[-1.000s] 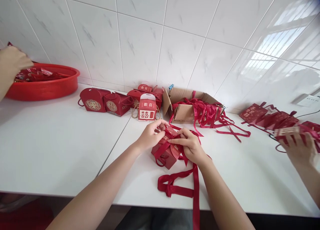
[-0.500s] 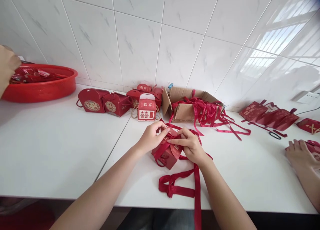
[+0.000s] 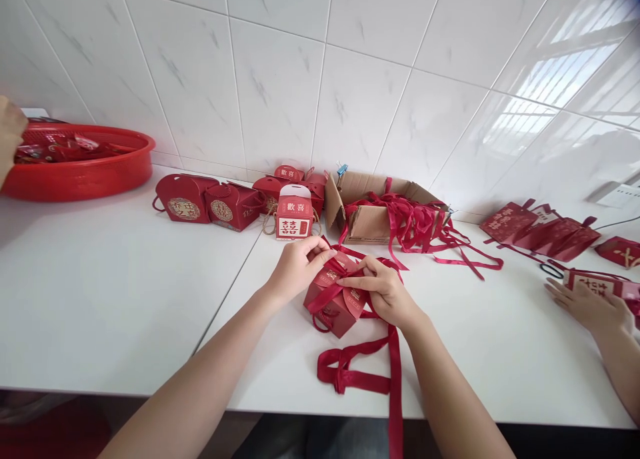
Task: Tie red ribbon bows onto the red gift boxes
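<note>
A small red gift box [image 3: 340, 312] with gold lettering and a cord handle stands on the white table in front of me. Red ribbon [image 3: 395, 379] crosses over its top, and a long tail runs down past the table's front edge. My left hand [image 3: 297, 269] pinches a piece of the ribbon at the box's upper left. On the other side, my right hand [image 3: 385, 289] has its fingers closed on the ribbon over the box top, index finger stretched along it. The fingers partly hide where the ribbon crosses.
Behind stands an open cardboard carton [image 3: 370, 226] full of red ribbons. Finished-looking red boxes [image 3: 233, 209] and a white-fronted box [image 3: 295, 212] line the wall. A red basket [image 3: 85, 179] is far left. A co-worker's hand [image 3: 595, 306] touches a box near scissors [image 3: 551, 270] at right.
My left hand has drawn slightly left and up with the ribbon; my right hand barely moved. At right, the co-worker's hand and box have shifted leftward. The hand at far left has moved outward.
</note>
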Motion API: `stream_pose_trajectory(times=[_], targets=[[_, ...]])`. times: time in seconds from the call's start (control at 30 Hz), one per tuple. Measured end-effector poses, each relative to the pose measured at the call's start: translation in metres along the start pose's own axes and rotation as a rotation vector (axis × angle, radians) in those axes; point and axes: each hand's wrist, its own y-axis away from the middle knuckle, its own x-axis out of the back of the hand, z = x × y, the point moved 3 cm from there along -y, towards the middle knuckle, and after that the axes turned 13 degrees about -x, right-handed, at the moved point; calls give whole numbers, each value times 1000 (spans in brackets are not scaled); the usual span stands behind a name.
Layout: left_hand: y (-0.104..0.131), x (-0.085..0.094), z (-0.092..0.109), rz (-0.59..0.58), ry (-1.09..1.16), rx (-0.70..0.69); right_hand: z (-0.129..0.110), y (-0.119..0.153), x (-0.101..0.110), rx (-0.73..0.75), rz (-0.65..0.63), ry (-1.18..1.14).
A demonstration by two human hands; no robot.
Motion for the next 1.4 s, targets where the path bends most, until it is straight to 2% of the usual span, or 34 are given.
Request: stream_pose_trajectory(times=[0.23,0.4,0.5,0.6,0.83,1.13,1.4], targets=[[1,-1,-4,1,56,24,1,0,2,9,37,-59],[2,-2,-5,14,72,55,2,0,5,-145,83,-94],[1,0,-2,44,-10,-10,3,0,6,-215,117,-114],[1,-1,4,73,-100,-65,1,-1,5,-202,144,-142],[9,-18,19,-26,-109,-91,-2,-3,3,-174,156,-137],[10,-20,19,-15,-128,-80,4,-4,16,-94,184,-61],[10,-20,19,-43,-154,-92,10,0,27,-113,191,-27]])
